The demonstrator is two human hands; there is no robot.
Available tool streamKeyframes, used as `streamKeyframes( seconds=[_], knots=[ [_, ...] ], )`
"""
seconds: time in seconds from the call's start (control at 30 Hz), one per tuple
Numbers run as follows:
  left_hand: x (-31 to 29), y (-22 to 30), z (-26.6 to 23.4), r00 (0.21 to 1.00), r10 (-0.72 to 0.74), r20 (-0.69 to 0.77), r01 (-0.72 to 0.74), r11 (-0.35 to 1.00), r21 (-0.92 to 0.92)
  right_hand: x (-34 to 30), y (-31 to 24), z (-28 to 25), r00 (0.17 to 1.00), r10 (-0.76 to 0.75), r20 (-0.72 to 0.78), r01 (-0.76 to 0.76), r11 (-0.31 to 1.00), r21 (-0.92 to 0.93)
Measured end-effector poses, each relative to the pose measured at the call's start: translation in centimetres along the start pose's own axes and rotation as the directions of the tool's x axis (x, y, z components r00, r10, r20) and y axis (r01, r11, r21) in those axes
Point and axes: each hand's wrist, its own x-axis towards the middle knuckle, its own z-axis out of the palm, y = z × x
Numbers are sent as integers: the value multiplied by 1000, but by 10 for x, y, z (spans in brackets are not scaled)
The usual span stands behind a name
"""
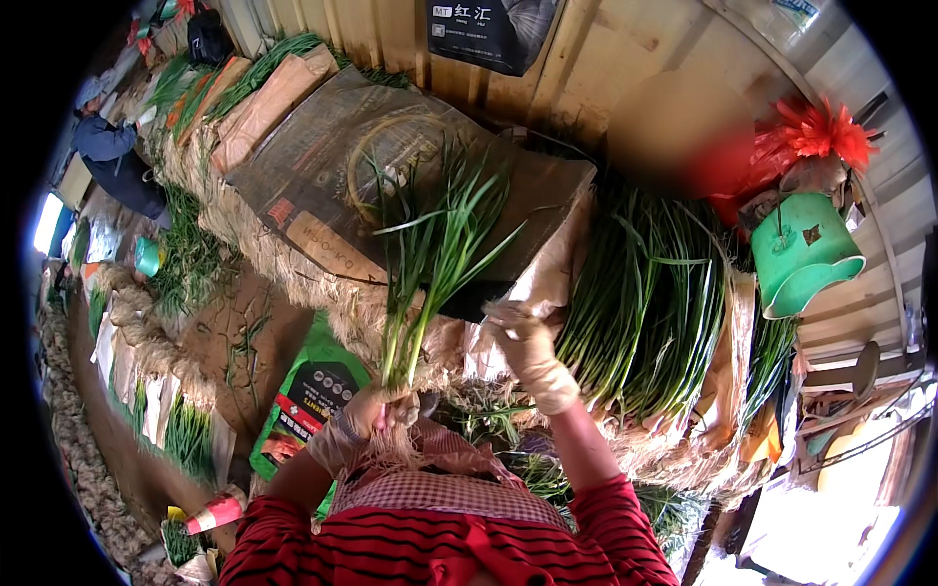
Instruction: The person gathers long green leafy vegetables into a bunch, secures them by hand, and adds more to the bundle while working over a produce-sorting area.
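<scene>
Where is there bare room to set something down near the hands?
The dark sheet is bare on its left, between the brown paper wrap and, as seen here, the green bunch in the left hand. A narrower patch lies right of those leaves, before the leafy stack. Crowded: that stack, towards the green bucket.
</scene>
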Motion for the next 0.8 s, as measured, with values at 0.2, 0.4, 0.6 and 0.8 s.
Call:
streamKeyframes(
  seconds=[0.2,0.4,0.6,0.8],
  knots=[
    [3,-28,-26,997,78,25,-69,964,-256,42,16,77,976,-139,171,190,922,-338],
    [3,-17,-52,998,51,-31,-56,979,-197,17,-11,88,960,-76,268,142,961,-238],
    [13,16,-84,979,50,199,24,935,-355,-73,7,69,660,250,709,266,804,-531],
    [6,92,-50,850,402,341,-204,848,-490,-179,4,-74,375,878,296,-773,473,-423]
  ],
)
